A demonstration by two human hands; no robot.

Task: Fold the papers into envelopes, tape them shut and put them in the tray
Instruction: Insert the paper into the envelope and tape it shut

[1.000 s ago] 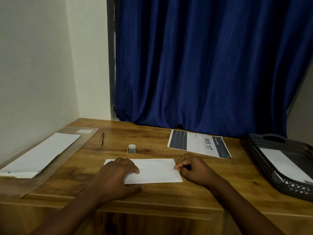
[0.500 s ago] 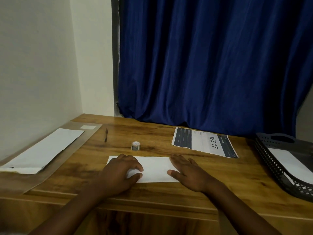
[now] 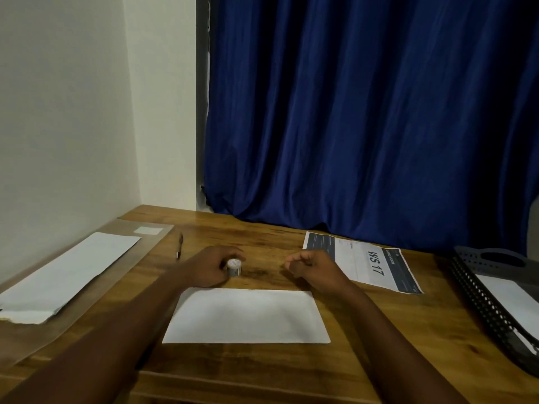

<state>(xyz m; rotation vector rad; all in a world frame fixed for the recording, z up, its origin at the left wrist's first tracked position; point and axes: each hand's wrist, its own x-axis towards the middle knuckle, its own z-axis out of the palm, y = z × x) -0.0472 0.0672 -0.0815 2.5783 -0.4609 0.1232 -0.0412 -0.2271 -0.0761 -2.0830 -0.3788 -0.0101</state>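
Note:
A folded white paper [image 3: 246, 316] lies flat on the wooden table [image 3: 379, 325] in front of me, with neither hand on it. Just beyond its far left corner, my left hand [image 3: 211, 266] curls its fingers round a small roll of tape [image 3: 234, 267]. My right hand [image 3: 313, 266] hovers past the paper's far right corner with fingers loosely curled and holding nothing. A black mesh tray [image 3: 478, 298] at the right edge has a white envelope [image 3: 516, 298] lying in it.
A stack of white sheets [image 3: 67, 275] lies on a clear folder at the left by the wall. A pen [image 3: 179, 246] rests beside it. A printed sheet marked WS 17 [image 3: 367, 265] lies at the back right before a blue curtain [image 3: 364, 112].
Both hands lifted off the folded paper and moved away from me. The left hand took hold of the tape roll; the right hand's fingers curled.

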